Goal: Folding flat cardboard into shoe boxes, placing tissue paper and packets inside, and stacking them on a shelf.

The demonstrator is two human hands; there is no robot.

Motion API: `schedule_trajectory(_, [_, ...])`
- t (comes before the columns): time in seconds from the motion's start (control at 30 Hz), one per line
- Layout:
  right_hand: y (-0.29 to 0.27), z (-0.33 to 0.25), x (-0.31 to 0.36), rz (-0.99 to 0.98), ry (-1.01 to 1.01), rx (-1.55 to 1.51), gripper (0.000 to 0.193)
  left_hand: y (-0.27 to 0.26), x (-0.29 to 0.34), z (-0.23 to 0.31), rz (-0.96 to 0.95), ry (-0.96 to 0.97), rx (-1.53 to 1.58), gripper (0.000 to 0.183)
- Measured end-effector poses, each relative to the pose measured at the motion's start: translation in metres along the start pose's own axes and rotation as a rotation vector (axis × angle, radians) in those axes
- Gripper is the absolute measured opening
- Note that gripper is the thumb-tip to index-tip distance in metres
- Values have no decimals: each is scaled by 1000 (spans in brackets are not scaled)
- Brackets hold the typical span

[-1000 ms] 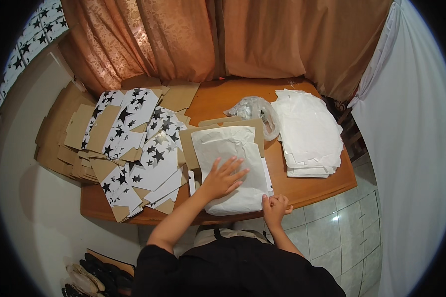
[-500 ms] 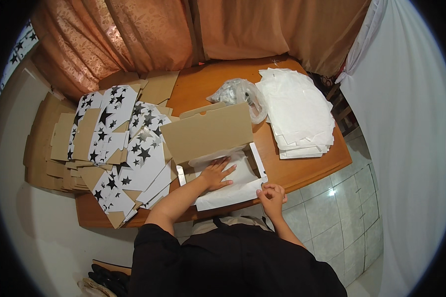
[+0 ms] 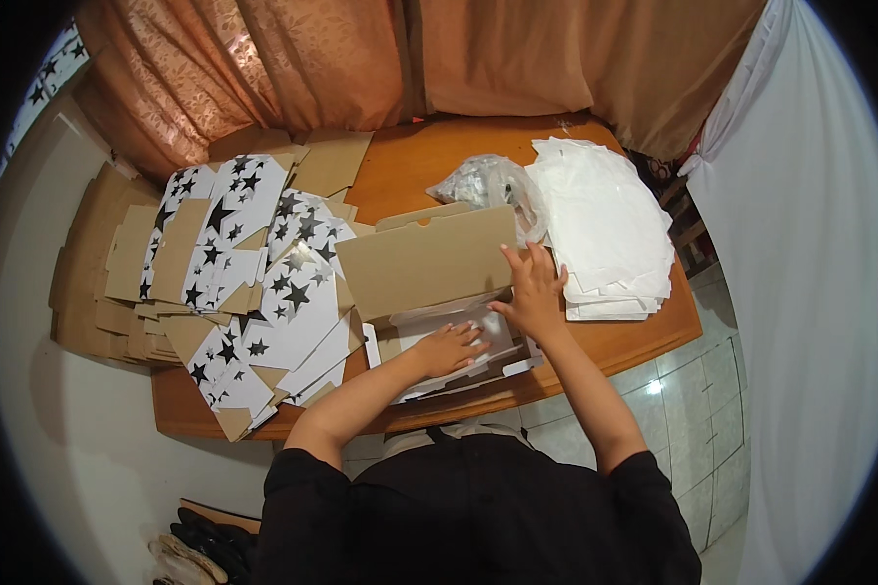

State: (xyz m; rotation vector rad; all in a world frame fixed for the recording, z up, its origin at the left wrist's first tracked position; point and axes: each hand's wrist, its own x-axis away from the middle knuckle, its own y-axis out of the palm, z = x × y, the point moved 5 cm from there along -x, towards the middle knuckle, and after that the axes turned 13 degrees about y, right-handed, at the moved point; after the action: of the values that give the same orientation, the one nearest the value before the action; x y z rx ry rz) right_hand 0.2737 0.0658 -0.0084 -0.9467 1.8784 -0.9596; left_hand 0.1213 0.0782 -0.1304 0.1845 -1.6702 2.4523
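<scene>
A flat cardboard box with a brown lid flap (image 3: 427, 261) stands half raised over its white tray (image 3: 429, 375) at the front of the wooden table (image 3: 615, 346). My left hand (image 3: 451, 348) lies flat, fingers spread, on the white packet inside the tray. My right hand (image 3: 532, 288) rests with fingers apart against the right end of the raised flap, at its edge. Neither hand grips anything.
A heap of flattened boxes with black stars (image 3: 254, 283) covers the table's left side. A stack of white bags (image 3: 605, 229) lies at the right, with a clear plastic bag (image 3: 478, 180) beside it. Orange curtains (image 3: 361, 58) hang behind. Tiled floor shows at right.
The brown flap has swung up over the white packet. My right hand rose from the table's front edge to the flap's right end. My left hand stayed on the packet.
</scene>
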Motion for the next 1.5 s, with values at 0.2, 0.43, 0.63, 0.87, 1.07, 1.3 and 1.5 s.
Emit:
schedule_trajectory(0.2, [40,-5,-21,53,-347,127,90,29,-3,-9,-154,-31,-145,49])
schedule_trajectory(0.43, [3,-19,-48,257,-201,8,64,25,-3,-15,-93,-29,-166,48])
schedule_trajectory(0.63, [-14,-57,22,-432,-513,-305,41,5,1,-12,30,33,-57,43])
schedule_trajectory(0.87, [8,-20,94,-776,-463,110,17,18,6,-13,66,-30,14,50])
schedule_trajectory(1.07, [-1,-18,106,-594,-361,57,13,-4,5,-19,89,-112,258,55])
schedule_trajectory(1.3, [-4,-31,110,-445,-348,-64,6,17,6,-33,-11,-142,466,55])
schedule_trajectory(1.5, [3,-32,112,-468,-331,-61,5,14,-8,-8,-12,-40,-5,49])
